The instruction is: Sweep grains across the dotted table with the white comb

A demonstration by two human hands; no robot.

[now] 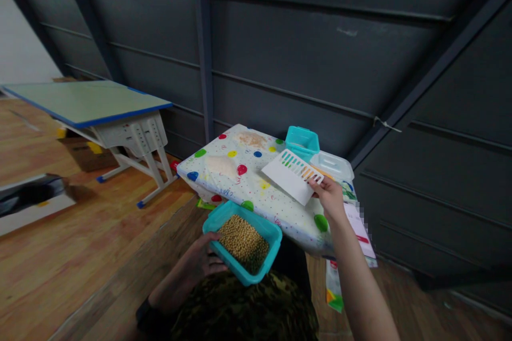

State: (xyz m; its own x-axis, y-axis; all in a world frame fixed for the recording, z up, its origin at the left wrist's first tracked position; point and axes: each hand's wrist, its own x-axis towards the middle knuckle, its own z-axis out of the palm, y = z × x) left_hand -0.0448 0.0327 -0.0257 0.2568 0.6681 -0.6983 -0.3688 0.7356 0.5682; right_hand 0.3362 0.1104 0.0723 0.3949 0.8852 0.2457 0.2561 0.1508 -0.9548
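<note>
My left hand [205, 261] grips the near left side of a teal box [272, 232] filled with small yellow-brown beans [243, 242], held just off the table's near edge above my lap. My right hand [328, 194] pinches the corner of a white slotted plastic lid [292, 173] and holds it tilted over the table [240, 186], whose cloth is white with coloured dots. On the cloth lie a pale grain pile [221, 165] and a tan grain pile [251, 139].
At the table's far right stand a second teal box [303, 141] and a clear plastic container [333, 165]. Papers and packets [360, 229] hang off the right edge. A blue-edged desk [88, 104] stands to the left on the wooden floor. A dark panelled wall rises behind.
</note>
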